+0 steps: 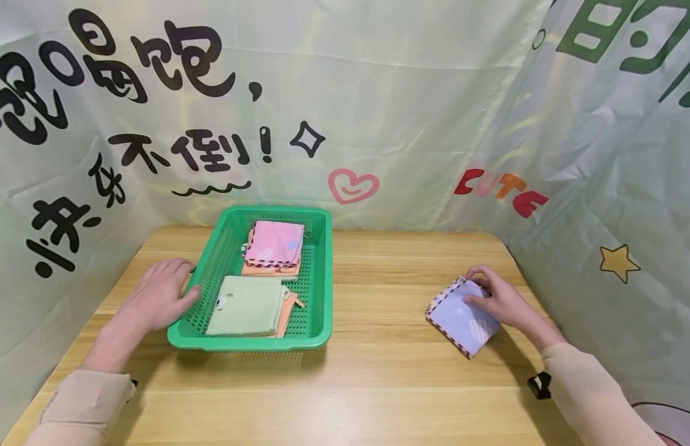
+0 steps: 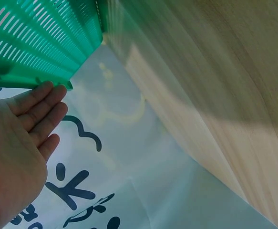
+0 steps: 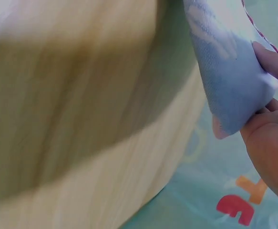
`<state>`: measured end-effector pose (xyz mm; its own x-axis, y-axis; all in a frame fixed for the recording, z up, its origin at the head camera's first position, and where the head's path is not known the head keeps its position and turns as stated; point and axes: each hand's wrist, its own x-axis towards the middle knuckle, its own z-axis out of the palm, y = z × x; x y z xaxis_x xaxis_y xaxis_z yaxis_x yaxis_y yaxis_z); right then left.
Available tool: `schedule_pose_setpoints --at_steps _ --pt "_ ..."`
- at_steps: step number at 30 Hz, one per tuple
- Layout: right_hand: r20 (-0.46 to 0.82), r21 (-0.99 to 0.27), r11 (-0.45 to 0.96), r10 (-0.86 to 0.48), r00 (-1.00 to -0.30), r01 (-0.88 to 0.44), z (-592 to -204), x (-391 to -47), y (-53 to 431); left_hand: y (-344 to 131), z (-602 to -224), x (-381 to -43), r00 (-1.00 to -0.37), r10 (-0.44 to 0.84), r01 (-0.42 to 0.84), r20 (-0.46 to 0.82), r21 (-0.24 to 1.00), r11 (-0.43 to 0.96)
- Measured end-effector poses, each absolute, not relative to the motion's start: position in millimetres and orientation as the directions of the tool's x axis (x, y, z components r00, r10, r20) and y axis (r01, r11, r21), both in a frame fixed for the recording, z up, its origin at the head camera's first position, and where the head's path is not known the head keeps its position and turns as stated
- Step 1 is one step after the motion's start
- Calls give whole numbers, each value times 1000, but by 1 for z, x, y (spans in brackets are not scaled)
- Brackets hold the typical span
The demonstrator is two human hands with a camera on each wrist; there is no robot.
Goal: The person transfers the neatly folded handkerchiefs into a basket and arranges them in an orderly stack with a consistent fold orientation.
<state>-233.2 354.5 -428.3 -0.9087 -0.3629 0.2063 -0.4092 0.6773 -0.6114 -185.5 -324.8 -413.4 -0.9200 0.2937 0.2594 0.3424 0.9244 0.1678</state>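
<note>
On the left of the table a green plastic basket (image 1: 323, 279) holds folded cloths. A pink cloth (image 1: 275, 241) lies over an orange one towards its back, and a light green cloth (image 1: 247, 306) covers part of another orange one (image 1: 286, 313) at the front. My left hand (image 1: 162, 294) is at the basket's left rim, its fingers straight in the left wrist view; whether they touch is hard to tell. Over at the right, my right hand (image 1: 498, 297) pinches a folded blue cloth (image 1: 462, 316) with a checked border by its right side, thumb on top.
The wooden table (image 1: 373, 384) extends in front of the basket and between it and the blue cloth. Printed fabric (image 1: 412, 111) hangs behind the table and along both sides. A small black object (image 1: 540, 385) is at my right cuff.
</note>
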Motion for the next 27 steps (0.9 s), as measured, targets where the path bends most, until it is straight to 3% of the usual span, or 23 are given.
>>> schedule_pose_setpoints --at_steps 10,27 --pt "292 -609 633 -380 -878 -477 -417 -236 324 -324 -413 -185 -922 290 340 255 181 923" --pt "217 -724 554 -383 -898 -412 -388 -241 257 -325 -414 -186 -924 289 337 249 175 925"
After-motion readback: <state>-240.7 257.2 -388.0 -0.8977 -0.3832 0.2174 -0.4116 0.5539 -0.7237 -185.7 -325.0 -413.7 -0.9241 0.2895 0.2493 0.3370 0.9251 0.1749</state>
